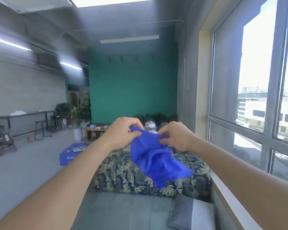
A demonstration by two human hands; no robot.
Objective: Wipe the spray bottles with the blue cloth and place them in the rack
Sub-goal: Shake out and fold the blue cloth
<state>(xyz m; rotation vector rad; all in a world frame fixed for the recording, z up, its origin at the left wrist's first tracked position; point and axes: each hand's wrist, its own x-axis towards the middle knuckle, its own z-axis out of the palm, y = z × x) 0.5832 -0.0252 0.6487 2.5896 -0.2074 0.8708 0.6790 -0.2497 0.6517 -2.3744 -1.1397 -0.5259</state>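
The blue cloth [155, 160] hangs in the air in front of me, crumpled and blurred at its lower end. My left hand [121, 132] pinches its upper left edge. My right hand [176, 136] pinches the upper right edge, so the top of the cloth is stretched between the two. Both arms reach forward at chest height. No spray bottle and no rack can be made out; a blurred pale object [150, 126] shows just behind the cloth's top edge.
Below the cloth lies a leaf-patterned cushion [123, 173] on a grey-green seat [123, 211], with a grey pillow [189, 213] at lower right. A large window [256, 97] runs along the right. A blue box [71, 154] sits on the floor left; tables and stools stand farther back.
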